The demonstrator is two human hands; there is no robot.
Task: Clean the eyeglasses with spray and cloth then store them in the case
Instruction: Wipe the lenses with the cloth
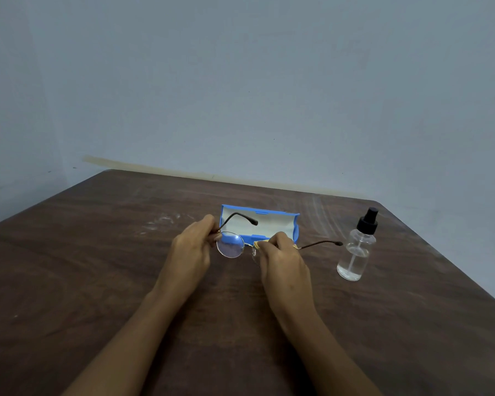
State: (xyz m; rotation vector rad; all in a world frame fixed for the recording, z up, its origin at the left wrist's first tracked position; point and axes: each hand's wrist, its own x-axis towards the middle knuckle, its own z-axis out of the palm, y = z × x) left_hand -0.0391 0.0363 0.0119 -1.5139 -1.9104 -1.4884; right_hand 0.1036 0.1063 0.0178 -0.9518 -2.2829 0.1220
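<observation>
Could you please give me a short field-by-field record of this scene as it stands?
left hand: grips the eyeglasses at the frame's left end
right hand: pinches a yellow cloth over the other lens
case: blue, open, lying behind the eyeglasses
spray bottle: upright at the right, untouched
table: dark wood

Dark brown wood-grain table (97, 267) with pale scuffs, set against plain blue-grey wall (240, 81); dim, even light.
</observation>
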